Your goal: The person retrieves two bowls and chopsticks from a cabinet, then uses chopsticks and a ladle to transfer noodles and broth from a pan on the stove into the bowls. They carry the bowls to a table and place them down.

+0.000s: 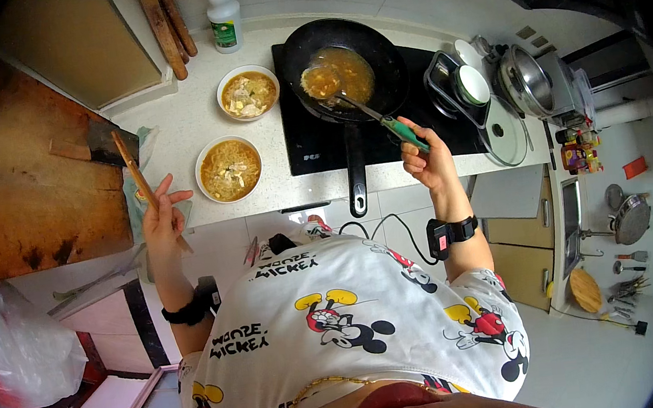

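My right hand grips the green handle of a ladle. The ladle's bowl is down in the brown, eggy soup inside a black wok. Wooden chopsticks are held in my left hand, pointing up and away from me, with some fingers spread. Between my hands, left of the wok, a white bowl holds noodles in broth with bits of egg on top. A second white bowl of similar food stands farther back.
The wok sits on a black induction cooktop, its handle jutting past the counter's front edge. A glass lid and a rectangular pan lie right. At left are a cleaver on a wooden board and a spray bottle.
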The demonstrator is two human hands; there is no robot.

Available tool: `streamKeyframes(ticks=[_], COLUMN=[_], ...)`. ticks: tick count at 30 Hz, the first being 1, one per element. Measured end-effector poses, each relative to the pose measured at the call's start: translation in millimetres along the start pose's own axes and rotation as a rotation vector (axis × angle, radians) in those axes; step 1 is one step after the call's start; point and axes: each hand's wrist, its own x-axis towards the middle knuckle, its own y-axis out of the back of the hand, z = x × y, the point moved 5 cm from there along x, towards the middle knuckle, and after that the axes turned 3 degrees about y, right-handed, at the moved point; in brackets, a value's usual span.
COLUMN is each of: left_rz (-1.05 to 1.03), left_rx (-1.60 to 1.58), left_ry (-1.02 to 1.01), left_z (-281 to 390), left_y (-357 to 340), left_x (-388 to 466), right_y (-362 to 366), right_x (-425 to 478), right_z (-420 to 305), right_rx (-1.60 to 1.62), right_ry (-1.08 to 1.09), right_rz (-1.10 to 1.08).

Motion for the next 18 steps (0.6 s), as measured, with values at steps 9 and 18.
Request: streamKeyframes(ticks=[9, 18], left_rz=[-0.005, 0.003], left_rx=[-0.032, -0.058], left_ry=[0.034, 0.05], left_z=[-1, -6], left_y=[4, 13], left_x=[-5, -16], right_y=[-20, -64], right_x=[3, 9], right_z=[-29, -34], right_rx=[-0.02, -0.005], right_ry=[0.044, 0.034], right_rz=[-0.054, -0.211])
